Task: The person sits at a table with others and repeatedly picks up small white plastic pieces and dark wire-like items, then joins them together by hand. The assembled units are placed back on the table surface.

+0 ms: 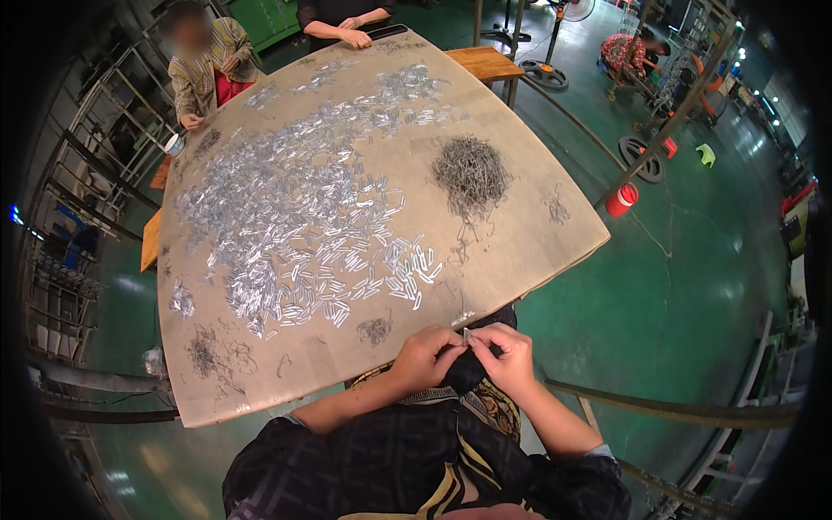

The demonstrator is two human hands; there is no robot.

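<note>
Just off the near edge of the brown table (529,247), my left hand (423,357) and my right hand (509,355) meet fingertip to fingertip. A small silver metal piece (467,334) shows between them, pinched by my right thumb and fingers. The left fingers are pinched too, but what they hold is too small to make out. Many slim silver metal pieces (295,204) lie spread over the left and middle of the table. A heap of dark bent wire hooks (471,172) sits to the right. Nearer my hands lies a little wire cluster (374,331).
More loose wires (208,355) lie at the near left corner. A person in a checked jacket (212,61) and a person in dark clothes (342,22) are at the far side. A red bucket (621,200) stands on the floor beyond the right corner, beside a metal post (663,130).
</note>
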